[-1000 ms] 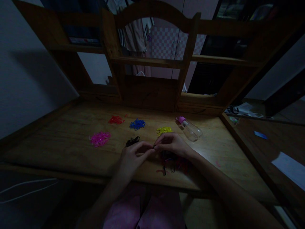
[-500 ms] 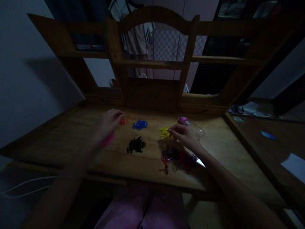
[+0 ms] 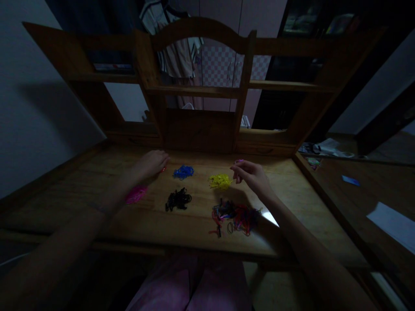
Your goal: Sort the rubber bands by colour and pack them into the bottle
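On the wooden desk (image 3: 304,203) lie small piles of rubber bands: pink (image 3: 136,194), blue (image 3: 183,172), black (image 3: 177,200), yellow (image 3: 220,181) and a mixed heap (image 3: 233,216) near the front. My left hand (image 3: 151,164) reaches far left and lies low over the red pile (image 3: 164,169), fingers stretched out, hiding most of it. My right hand (image 3: 251,175) hovers just right of the yellow pile. Its fingertips are pinched together, and what they hold is too small and dim to make out.
A wooden hutch (image 3: 197,125) with shelves rises along the desk's back edge. A pink bottle cap (image 3: 239,161) peeks out behind my right hand. Papers and small items (image 3: 327,149) lie on the side surface at right. The room is dim.
My hands were together at the desk's middle. They have parted: the left went to the red pile, the right to the yellow pile and slightly beyond it.
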Motion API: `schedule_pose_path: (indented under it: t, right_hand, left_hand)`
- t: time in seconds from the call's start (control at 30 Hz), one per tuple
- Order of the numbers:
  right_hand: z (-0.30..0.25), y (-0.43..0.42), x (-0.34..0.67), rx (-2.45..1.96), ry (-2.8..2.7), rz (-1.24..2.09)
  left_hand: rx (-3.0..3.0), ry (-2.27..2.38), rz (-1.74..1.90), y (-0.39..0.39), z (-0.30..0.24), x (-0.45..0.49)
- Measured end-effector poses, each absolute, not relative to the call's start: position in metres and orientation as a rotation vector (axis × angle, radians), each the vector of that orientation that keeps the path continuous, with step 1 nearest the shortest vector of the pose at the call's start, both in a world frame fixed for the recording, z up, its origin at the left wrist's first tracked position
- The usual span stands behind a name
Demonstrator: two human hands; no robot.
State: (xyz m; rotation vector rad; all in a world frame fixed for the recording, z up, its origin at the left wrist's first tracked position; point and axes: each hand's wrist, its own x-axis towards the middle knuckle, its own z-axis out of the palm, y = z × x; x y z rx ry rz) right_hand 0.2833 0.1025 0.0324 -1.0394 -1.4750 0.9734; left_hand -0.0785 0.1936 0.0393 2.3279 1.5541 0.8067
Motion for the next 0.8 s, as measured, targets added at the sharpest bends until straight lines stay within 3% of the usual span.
schedule_pose_path:
  t: [0.33, 0.57, 0.8]
  right_hand:
    - [0.032, 0.108, 0.290, -1.055, -1.410, 0.909]
    - [0.033, 0.108, 0.293, -1.061, -1.405, 0.901]
    - [0.031, 0.109, 0.292, -1.057, -1.390, 0.908]
  left_hand:
    - [2.565, 0.948, 0.608, 0.013, 0.051, 0.057]
    - [2.382, 1.010, 0.817, 0.019, 0.016, 0.104]
    - [2.481, 0.998, 0.691, 0.020, 0.008, 0.124]
